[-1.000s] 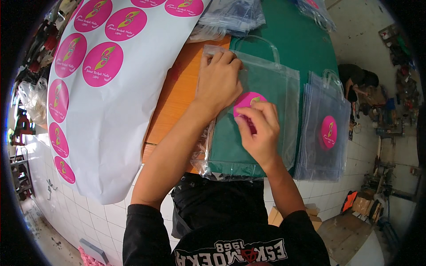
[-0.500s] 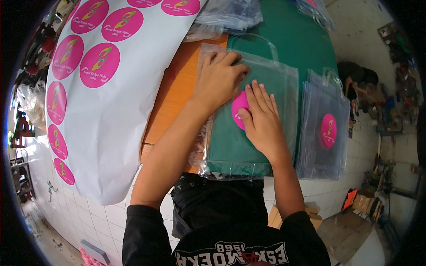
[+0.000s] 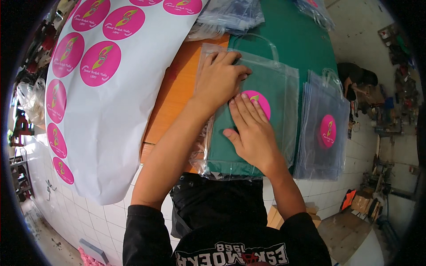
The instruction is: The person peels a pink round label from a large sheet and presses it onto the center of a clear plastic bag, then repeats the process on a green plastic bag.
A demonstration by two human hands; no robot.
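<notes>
A clear plastic bag [image 3: 277,128] with a clear loop handle lies flat in front of me. On its middle is a round pink sticker [image 3: 262,103] with a green and yellow emblem, partly covered by my right hand [image 3: 252,133]. That hand lies flat on the sticker's left part, fingers stretched out and thumb apart. My left hand [image 3: 222,80] rests on the bag's upper left part. Its fingers are bent and somewhat apart, their tips pressing down on the plastic near the top edge, and nothing shows gripped between them.
A large white sheet of pink round stickers [image 3: 111,133] hangs over the table's left side. Stacked clear bags [image 3: 310,150], the top one with a pink sticker, lie at the right edge. More folded bags [image 3: 230,17] sit at the back. Another person [image 3: 357,80] crouches at far right.
My right hand has slid left and slightly down across the sticker, uncovering its upper right part and covering its left part. My left hand has stayed almost in place.
</notes>
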